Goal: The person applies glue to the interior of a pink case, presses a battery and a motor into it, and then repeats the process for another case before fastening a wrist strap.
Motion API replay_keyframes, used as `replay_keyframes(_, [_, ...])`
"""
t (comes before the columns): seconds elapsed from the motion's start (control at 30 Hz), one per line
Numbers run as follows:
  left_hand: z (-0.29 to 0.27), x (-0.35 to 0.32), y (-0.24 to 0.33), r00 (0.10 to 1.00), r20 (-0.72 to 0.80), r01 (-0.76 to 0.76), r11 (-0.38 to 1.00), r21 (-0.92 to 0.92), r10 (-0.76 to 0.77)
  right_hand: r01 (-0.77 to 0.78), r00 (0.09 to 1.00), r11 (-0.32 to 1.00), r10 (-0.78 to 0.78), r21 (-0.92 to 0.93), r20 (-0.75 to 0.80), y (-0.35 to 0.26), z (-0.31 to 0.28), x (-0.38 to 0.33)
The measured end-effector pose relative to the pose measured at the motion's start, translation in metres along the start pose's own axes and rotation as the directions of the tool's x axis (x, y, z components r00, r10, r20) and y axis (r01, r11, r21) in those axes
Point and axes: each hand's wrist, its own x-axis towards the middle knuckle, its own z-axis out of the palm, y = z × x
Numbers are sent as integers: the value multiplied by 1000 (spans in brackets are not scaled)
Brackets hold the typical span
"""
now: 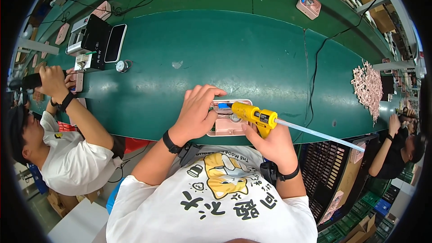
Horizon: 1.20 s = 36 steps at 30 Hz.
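Right hand (270,141) grips yellow glue gun (254,115); left hand (198,110) steadies pink casing (225,128).

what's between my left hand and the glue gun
The pink tray's open inside, with a blue part, lies between the left hand and glue gun, seen from the head camera.

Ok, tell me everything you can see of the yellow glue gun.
The yellow glue gun looks like plastic, with a black band and a dark label patch on its side. It lies nearly level, its nozzle pointing left over the open pink casing on the green conveyor belt. A long translucent glue stick juts from its rear toward the right. The right hand grips its handle from below; the left hand rests on the casing beside the nozzle.
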Motion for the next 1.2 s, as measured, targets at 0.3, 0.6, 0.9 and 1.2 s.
replay_keyframes(0.3, [-16, -9, 13, 998, 5, 60, 998, 21, -60, 250, 968, 939, -249, 237, -36, 25, 0, 3])
replay_keyframes(0.6, [-62, 74, -29, 851, 183, 520, 743, -422, -492, 292, 938, 591, -25, 752, -345, 119, -9, 5])
replay_keyframes(0.9, [-27, 194, -100, 863, -500, -125, 990, -67, 75, 420, 894, 535, -103, 733, -436, 133, 1, 17])
replay_keyframes(1.2, [-112, 272, -177, 804, -572, 494, 720, 488, -164, 406, 895, 545, -76, 734, -439, 135, 4, 18])
